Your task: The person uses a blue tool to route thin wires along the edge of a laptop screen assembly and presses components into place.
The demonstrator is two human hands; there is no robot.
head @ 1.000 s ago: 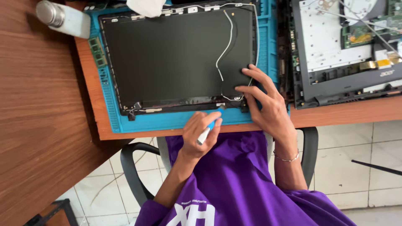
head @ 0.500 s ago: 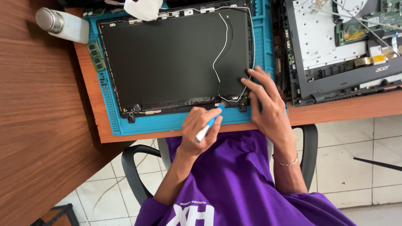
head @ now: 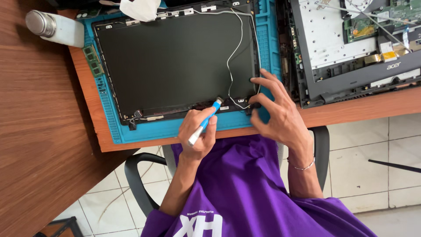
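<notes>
While the left hand (head: 197,134) is clenched round a blue and white prying tool (head: 205,121), held like a pen, the tool's tip rests on the near edge of the dark laptop lid (head: 175,57), just left of that lid's near right corner. The lid lies flat on a blue mat (head: 267,48) that sits at the near edge of the wooden desk (head: 39,131).

The right hand (head: 276,112) grasps nothing. Its fingers (head: 254,80) are spread, and the tips press down on the lid's near right corner, where the hinge bracket seems to sit, with the thumb at the lid's near edge.

A thin white cable (head: 229,61) runs down the right part of the lid and loops between the tool tip and the right fingertips, close to both.

As I judge it, the work at that edge calls for a shallow tool angle and light pressure, with the tip kept off the cable. The right fingertips are best pressed flat so the lid cannot slide on the mat.

At the far left corner of the mat a white bottle (head: 55,27) lies on its side. An opened laptop base (head: 351,52) sits beside the mat's right edge.
</notes>
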